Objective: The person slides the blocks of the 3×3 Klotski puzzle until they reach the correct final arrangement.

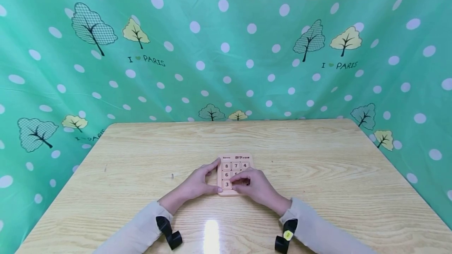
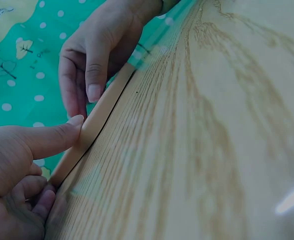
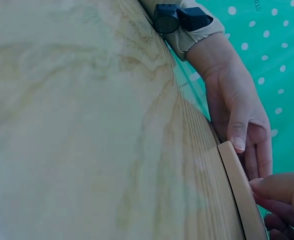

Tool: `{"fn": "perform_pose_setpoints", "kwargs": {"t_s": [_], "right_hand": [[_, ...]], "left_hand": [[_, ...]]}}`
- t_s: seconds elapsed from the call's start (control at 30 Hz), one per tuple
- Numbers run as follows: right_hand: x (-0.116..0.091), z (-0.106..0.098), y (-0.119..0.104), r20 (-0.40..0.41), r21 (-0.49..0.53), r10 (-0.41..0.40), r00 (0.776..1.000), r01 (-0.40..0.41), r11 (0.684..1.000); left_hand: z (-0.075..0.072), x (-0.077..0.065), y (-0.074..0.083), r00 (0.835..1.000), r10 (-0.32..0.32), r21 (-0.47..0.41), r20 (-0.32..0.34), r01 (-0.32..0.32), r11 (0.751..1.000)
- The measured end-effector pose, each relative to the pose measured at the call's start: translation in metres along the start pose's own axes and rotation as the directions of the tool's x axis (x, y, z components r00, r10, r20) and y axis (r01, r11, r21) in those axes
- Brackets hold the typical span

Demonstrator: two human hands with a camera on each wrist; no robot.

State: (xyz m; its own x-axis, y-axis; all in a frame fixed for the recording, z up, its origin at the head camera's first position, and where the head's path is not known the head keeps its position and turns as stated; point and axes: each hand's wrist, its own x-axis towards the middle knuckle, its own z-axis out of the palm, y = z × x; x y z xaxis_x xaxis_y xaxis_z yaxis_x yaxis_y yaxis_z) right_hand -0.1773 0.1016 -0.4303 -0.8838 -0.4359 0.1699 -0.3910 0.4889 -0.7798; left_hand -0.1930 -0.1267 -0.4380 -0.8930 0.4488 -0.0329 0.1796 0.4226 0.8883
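Observation:
A pink sliding number puzzle (image 1: 234,158) lies flat on the wooden table. Its square tiles show 8, 7 and 4 in the top row, with 6 and 3 down the left column. My left hand (image 1: 194,184) grips the board's left side, index finger at the upper corner and thumb (image 2: 62,137) along the near edge. Over the lower right tiles is my right hand (image 1: 259,187), its fingertips touching the board's face beside the 3 tile (image 1: 227,184). That hand hides several tiles. From the right wrist, the board's pale side edge (image 3: 242,192) shows between both hands.
A wood-grain table (image 1: 141,148) extends around the board, with a bright light reflection (image 1: 211,234) near its front. Behind it hangs a green dotted curtain (image 1: 226,66) printed with trees. Black wrist cameras (image 1: 173,239) are strapped over both sleeves.

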Motion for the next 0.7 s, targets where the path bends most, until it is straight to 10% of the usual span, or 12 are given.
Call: {"fn": "perform_pose_setpoints", "kwargs": {"t_s": [0.7], "right_hand": [[-0.015,-0.032,0.019,-0.049,-0.046,0.062,0.997,-0.064,0.997]], "left_hand": [[0.002,0.001,0.001,1.0,-0.022,-0.007,-0.019,0.022,1.0]]}}
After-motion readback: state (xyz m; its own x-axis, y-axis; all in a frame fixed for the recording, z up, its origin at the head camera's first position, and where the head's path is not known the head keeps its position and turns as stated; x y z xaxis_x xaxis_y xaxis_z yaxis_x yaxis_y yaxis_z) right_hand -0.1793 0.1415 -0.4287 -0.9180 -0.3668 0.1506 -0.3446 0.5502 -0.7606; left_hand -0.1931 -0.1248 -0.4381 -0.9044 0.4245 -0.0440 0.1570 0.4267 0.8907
